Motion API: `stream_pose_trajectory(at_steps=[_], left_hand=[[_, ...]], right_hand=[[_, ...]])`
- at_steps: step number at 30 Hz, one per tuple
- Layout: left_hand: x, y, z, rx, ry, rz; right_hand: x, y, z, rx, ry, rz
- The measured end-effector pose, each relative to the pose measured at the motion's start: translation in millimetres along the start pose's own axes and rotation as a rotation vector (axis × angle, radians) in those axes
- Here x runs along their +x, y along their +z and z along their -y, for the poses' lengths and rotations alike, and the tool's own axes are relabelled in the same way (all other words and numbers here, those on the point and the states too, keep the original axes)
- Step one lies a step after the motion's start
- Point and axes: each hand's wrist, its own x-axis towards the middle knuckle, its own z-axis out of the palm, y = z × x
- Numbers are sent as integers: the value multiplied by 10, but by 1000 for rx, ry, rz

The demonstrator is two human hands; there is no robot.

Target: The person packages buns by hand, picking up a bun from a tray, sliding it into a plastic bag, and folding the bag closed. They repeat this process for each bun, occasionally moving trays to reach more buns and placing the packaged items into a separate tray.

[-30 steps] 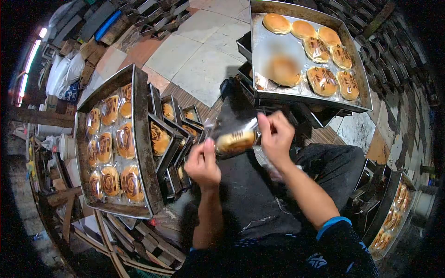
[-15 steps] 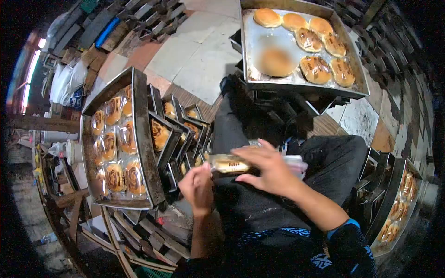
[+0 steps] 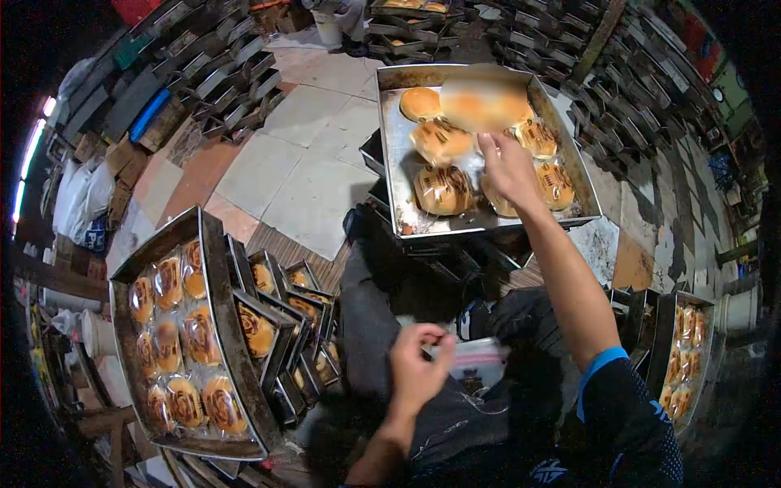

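My right hand [image 3: 511, 172] is stretched out over the metal tray [image 3: 496, 232] in front of me. Its bunched fingertips are at the edge of a plastic-wrapped bun [image 3: 439, 141] with dark markings, slightly smeared by motion. More wrapped buns, one of them [image 3: 444, 192] at the front left, lie around and partly beneath the hand. Plain bare buns [image 3: 421, 104] are along the tray's far side, partly blurred. Over my lap, my left hand [image 3: 419, 370] is closed, thumb and forefinger curled together; what it pinches cannot be made out. Beside it lie clear plastic bags [image 3: 478, 358] with a pink edge.
At my left, a deep metal tray [image 3: 215, 325] holds rows of wrapped swirl buns, against a stack of angled trays with buns [image 3: 259, 329]. Another tray of wrapped buns [image 3: 682, 358] stands at my right. Stacked trays [image 3: 232, 69] line the far floor.
My right hand has moved from my lap to the front tray, where another wrapped bun now shows. My left hand has stayed over my lap. The camera view has tilted up.
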Motion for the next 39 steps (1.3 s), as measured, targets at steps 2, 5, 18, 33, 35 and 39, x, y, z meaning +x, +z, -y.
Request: stream_pose_trajectory(at_steps=[2,5,18,33,35,39], left_hand=[[-30,289,110,410,90,243],[-263,379,473,721,53,586],[-248,372,193,335,-68,338],[660,-242,716,-831,-273,-507],[700,-291,663,-776,-333,-465],[842,-292,585,-811,-275,-470]], right_hand=[[-100,12,15,-447,-384,-117],[-1067,-109,-27,-219,-503,354],[-2353,-590,-702,-207,-630,57],[-148,-716,-75,-263,-317,99],[1079,-644,-855,-662,-332,-22],[2455,-473,-1559,-896,3,83]])
